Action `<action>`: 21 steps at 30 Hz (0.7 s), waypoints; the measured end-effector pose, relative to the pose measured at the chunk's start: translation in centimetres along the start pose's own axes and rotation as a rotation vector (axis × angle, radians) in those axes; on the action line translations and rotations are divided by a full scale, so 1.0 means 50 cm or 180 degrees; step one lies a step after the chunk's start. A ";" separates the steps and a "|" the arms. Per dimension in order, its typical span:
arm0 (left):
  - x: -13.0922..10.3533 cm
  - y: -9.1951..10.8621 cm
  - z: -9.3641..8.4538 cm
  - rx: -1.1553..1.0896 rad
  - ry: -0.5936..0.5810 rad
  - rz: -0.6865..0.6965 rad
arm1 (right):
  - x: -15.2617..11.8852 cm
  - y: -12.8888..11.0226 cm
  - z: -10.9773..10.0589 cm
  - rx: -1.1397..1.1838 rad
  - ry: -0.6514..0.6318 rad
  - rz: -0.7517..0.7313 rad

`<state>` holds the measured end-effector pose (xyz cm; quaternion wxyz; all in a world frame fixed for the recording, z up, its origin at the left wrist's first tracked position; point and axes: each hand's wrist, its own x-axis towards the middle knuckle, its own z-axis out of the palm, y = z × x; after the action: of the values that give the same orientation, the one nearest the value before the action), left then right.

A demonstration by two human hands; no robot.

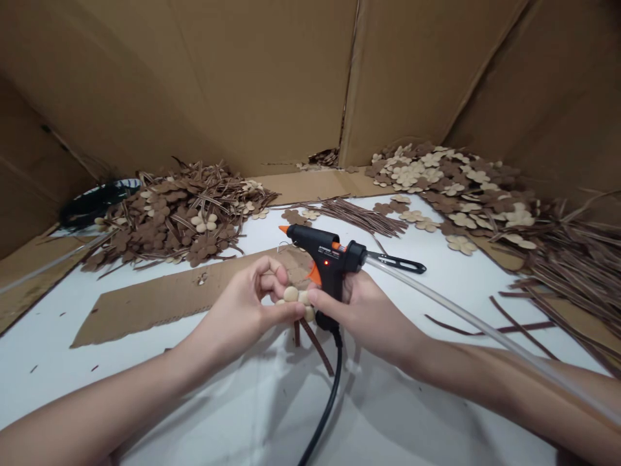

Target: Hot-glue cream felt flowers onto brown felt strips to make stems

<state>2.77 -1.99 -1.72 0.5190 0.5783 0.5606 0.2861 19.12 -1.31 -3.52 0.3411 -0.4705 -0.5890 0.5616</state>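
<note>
A beige flower cutout (291,294) with brown strips (316,346) hanging below it is pinched between the thumb and fingers of my left hand (259,294). My right hand (356,304) is closed around the handle of a black glue gun (332,285), and its thumb presses on the right side of the flower. The gun's orange nozzle points left, its orange trigger shows in front of the handle, and a small red light is lit. A long clear glue stick (436,294) runs out of its back end over my right forearm. My right fingers are mostly hidden behind the gun.
Under the gun's tip lies a cardboard strip (140,307). Finished-looking brown flowers with strips heap at the left (169,213). Loose flower cutouts (436,171) pile at the back right, with brown strips (582,259) below. Cardboard walls (266,77) enclose the white table (194,414). The black cord (327,408) trails toward me.
</note>
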 end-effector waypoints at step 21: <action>-0.045 0.058 -0.046 0.1336 0.1241 0.1595 | 0.012 0.023 -0.001 0.0306 0.0248 0.0031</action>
<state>1.23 -2.97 2.21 0.1868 0.7260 0.5364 0.3878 19.19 -0.82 -4.72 0.3832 -0.4780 -0.5453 0.5721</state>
